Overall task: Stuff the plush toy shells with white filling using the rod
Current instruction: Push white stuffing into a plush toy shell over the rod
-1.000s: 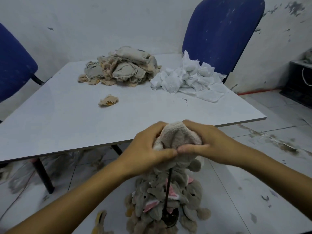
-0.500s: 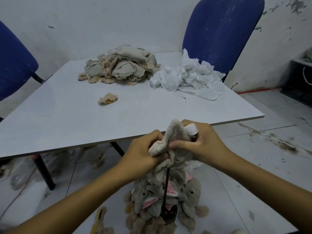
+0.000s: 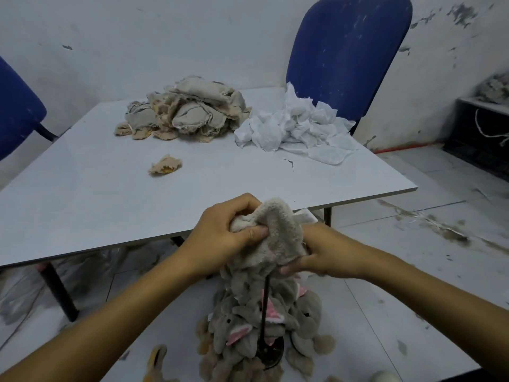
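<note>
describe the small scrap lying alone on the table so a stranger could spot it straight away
Start at the white table and find the big beige fabric heap at its far side. Nearer the person than that heap lies the small scrap. It is alone, beige with a yellow patch, touching no pile.

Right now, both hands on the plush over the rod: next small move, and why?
Probably press the plush shell further down the rod. The left hand pinches the shell's upper edge, the right hand grips its lower side, and the rod's dark shaft shows just beneath it. A scrap of white filling peeks out behind the shell, so it seems not fully packed yet.
</note>
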A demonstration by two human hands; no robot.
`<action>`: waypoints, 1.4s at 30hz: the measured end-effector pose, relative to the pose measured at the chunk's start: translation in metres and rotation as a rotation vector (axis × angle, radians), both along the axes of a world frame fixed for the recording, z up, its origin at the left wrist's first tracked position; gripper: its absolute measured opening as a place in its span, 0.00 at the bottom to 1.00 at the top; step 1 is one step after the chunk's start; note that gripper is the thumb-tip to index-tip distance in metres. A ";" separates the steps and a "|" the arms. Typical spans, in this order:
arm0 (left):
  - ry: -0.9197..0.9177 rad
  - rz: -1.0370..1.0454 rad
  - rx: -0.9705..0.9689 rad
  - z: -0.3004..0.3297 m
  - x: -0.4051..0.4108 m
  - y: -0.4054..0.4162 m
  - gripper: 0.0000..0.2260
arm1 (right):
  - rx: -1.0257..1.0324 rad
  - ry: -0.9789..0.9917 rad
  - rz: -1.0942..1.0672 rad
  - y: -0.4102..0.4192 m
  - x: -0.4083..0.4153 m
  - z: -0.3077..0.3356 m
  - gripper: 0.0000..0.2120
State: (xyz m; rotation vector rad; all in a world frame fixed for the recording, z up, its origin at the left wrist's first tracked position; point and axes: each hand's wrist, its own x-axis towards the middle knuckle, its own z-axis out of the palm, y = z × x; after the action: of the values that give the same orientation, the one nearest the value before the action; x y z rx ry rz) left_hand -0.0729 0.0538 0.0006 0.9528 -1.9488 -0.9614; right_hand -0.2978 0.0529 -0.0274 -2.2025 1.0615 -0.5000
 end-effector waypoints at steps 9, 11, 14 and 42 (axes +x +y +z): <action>0.424 -0.021 0.004 0.024 0.008 -0.009 0.09 | -0.193 -0.345 -0.060 -0.002 0.001 0.031 0.10; 0.226 -0.011 -0.009 0.012 0.022 -0.013 0.10 | -0.272 -0.355 -0.073 0.000 -0.001 0.032 0.12; -0.038 -0.091 -0.022 0.003 0.029 -0.014 0.04 | -0.329 -0.290 -0.096 0.004 0.003 0.025 0.11; 0.383 -0.096 -0.032 0.018 -0.011 -0.006 0.06 | -0.571 -0.161 -0.134 0.006 0.006 0.029 0.11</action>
State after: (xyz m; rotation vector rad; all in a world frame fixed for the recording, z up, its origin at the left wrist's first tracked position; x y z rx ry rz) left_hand -0.0834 0.0478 0.0187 0.6083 -1.6899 -1.0758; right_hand -0.2914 0.0590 0.0019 -2.5201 1.0776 -1.1376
